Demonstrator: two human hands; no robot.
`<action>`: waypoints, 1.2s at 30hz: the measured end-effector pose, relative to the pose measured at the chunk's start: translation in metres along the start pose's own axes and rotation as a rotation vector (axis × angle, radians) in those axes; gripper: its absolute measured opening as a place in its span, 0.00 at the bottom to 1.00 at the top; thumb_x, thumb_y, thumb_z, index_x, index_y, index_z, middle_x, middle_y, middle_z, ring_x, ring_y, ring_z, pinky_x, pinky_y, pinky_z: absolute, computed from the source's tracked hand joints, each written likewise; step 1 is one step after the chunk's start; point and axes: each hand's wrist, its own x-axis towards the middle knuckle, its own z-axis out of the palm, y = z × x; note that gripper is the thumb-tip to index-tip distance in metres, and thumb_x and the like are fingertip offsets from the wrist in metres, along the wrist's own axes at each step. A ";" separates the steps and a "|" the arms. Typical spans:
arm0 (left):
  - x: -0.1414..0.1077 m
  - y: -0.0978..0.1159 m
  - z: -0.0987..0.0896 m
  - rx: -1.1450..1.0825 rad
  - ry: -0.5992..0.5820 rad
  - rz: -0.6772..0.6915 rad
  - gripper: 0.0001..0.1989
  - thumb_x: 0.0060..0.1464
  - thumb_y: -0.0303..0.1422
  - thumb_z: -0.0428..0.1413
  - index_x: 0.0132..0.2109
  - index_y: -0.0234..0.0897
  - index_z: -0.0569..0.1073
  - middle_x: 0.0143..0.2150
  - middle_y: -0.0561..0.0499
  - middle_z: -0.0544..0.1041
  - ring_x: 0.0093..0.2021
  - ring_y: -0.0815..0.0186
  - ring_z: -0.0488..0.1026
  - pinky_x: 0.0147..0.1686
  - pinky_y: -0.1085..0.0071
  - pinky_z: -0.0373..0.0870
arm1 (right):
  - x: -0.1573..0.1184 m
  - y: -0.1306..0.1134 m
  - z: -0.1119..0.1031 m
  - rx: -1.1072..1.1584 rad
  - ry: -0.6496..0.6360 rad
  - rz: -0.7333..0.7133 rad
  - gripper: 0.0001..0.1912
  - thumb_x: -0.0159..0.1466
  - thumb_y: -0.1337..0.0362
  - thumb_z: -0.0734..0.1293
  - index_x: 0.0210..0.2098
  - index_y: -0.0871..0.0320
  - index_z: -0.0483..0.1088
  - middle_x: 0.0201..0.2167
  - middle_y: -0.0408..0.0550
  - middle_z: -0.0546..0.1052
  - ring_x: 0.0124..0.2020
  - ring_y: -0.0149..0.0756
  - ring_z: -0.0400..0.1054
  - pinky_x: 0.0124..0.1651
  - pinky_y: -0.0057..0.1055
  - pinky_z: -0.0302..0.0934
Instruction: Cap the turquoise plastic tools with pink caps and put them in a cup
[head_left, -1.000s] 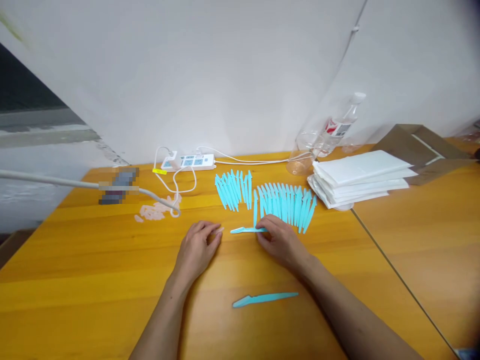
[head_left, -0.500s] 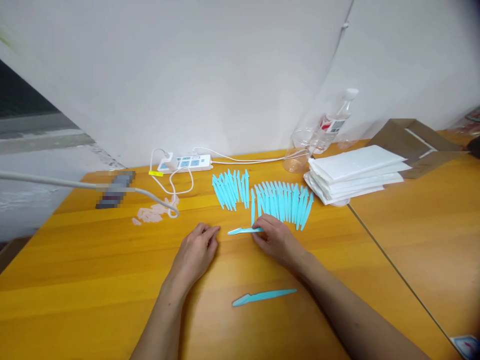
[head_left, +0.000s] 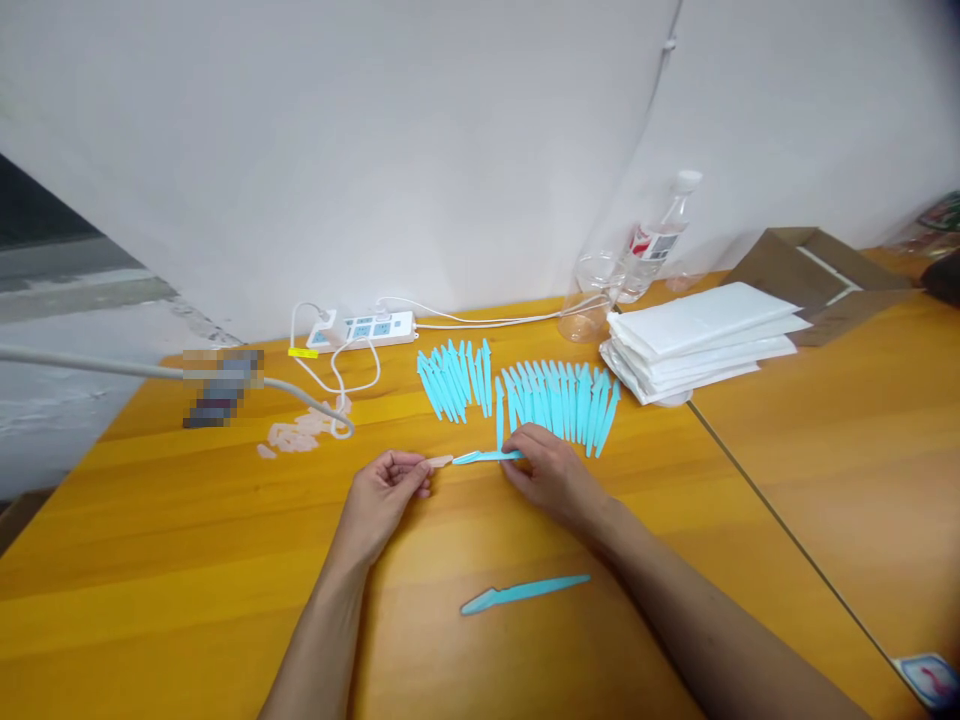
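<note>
My right hand (head_left: 550, 474) pinches the handle end of a turquoise plastic razor (head_left: 484, 457) that lies level just above the yellow wooden table (head_left: 187, 560). My left hand (head_left: 382, 495) holds a small pale pink cap (head_left: 439, 461) between thumb and fingers, its tip almost at the razor's blade end. Behind my right hand, several turquoise razors lie in a fanned row (head_left: 562, 402), with a smaller bunch (head_left: 454, 379) to their left. One more turquoise razor (head_left: 523, 592) lies alone nearer to me.
A heap of pale pink caps (head_left: 298, 434) lies at the left, by a grey cable (head_left: 300, 400). A white power strip (head_left: 361, 327) is at the wall. Stacked white packets (head_left: 697, 341), a plastic bottle (head_left: 652, 243), a clear cup (head_left: 587, 315) and a cardboard box (head_left: 825, 270) stand at the right.
My left hand has turned and brought a pink cap up to the razor's blade end. My right hand has kept hold of the razor. The view has shifted slightly.
</note>
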 end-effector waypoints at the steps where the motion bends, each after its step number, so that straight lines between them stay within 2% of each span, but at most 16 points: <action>1: 0.000 0.000 0.000 -0.004 0.002 -0.002 0.18 0.48 0.43 0.65 0.38 0.32 0.74 0.29 0.50 0.78 0.29 0.69 0.74 0.33 0.73 0.70 | 0.000 0.000 -0.001 -0.002 -0.006 0.008 0.05 0.64 0.72 0.62 0.37 0.57 0.68 0.35 0.51 0.74 0.39 0.40 0.68 0.42 0.35 0.64; 7: -0.003 0.003 0.003 -0.030 -0.009 -0.012 0.18 0.47 0.42 0.66 0.37 0.33 0.75 0.31 0.48 0.80 0.29 0.69 0.75 0.33 0.72 0.71 | 0.001 -0.001 -0.002 0.009 -0.007 0.025 0.05 0.65 0.72 0.62 0.38 0.57 0.68 0.35 0.51 0.74 0.39 0.39 0.68 0.43 0.35 0.65; 13: -0.002 -0.002 0.021 -0.107 -0.055 -0.034 0.18 0.47 0.42 0.66 0.37 0.32 0.75 0.33 0.47 0.81 0.30 0.69 0.75 0.34 0.72 0.72 | 0.000 -0.005 0.003 0.047 0.015 0.014 0.04 0.65 0.71 0.63 0.37 0.57 0.69 0.35 0.51 0.75 0.39 0.39 0.69 0.42 0.34 0.65; 18: -0.001 -0.007 0.023 -0.115 -0.023 -0.017 0.19 0.48 0.42 0.66 0.39 0.31 0.76 0.34 0.46 0.81 0.30 0.69 0.75 0.35 0.71 0.73 | 0.000 -0.013 0.003 0.074 -0.012 0.021 0.03 0.65 0.68 0.65 0.38 0.59 0.72 0.34 0.50 0.76 0.37 0.37 0.70 0.40 0.31 0.65; 20: -0.001 -0.004 0.022 -0.130 -0.017 -0.003 0.21 0.49 0.43 0.65 0.44 0.31 0.76 0.37 0.44 0.82 0.31 0.69 0.76 0.36 0.70 0.74 | 0.001 -0.014 -0.001 0.060 -0.041 0.063 0.04 0.66 0.66 0.65 0.38 0.57 0.74 0.32 0.48 0.77 0.34 0.35 0.71 0.37 0.28 0.63; 22: -0.003 0.000 0.022 -0.147 -0.028 0.006 0.27 0.49 0.43 0.65 0.52 0.31 0.74 0.41 0.43 0.82 0.32 0.68 0.76 0.36 0.69 0.75 | 0.003 -0.009 -0.006 -0.012 0.017 0.167 0.06 0.65 0.65 0.65 0.36 0.56 0.75 0.30 0.46 0.78 0.31 0.33 0.71 0.35 0.27 0.62; 24: -0.004 0.003 0.024 -0.147 -0.037 0.013 0.32 0.48 0.44 0.65 0.57 0.32 0.71 0.42 0.43 0.81 0.32 0.68 0.76 0.36 0.68 0.75 | 0.004 0.003 -0.013 -0.120 0.155 0.301 0.08 0.65 0.64 0.65 0.35 0.57 0.76 0.28 0.47 0.79 0.28 0.34 0.71 0.34 0.28 0.61; 27: -0.003 0.003 0.026 -0.109 -0.042 0.023 0.31 0.47 0.45 0.65 0.54 0.32 0.72 0.38 0.46 0.80 0.31 0.68 0.74 0.33 0.70 0.74 | 0.005 0.023 -0.021 -0.304 0.279 0.429 0.10 0.64 0.64 0.64 0.35 0.59 0.77 0.28 0.50 0.79 0.29 0.37 0.72 0.35 0.30 0.60; 31: -0.001 -0.001 0.026 -0.030 -0.071 0.023 0.27 0.47 0.46 0.64 0.50 0.33 0.75 0.35 0.48 0.78 0.30 0.69 0.73 0.33 0.71 0.73 | 0.004 0.033 -0.021 -0.513 0.243 0.472 0.10 0.63 0.66 0.63 0.32 0.60 0.76 0.31 0.52 0.80 0.30 0.39 0.71 0.31 0.31 0.56; 36: -0.002 -0.001 0.025 -0.002 -0.090 0.022 0.27 0.47 0.47 0.64 0.49 0.33 0.77 0.35 0.48 0.77 0.30 0.69 0.73 0.33 0.71 0.74 | 0.003 0.022 -0.015 -0.549 0.189 0.415 0.09 0.65 0.64 0.64 0.33 0.59 0.75 0.31 0.52 0.79 0.32 0.39 0.70 0.32 0.31 0.56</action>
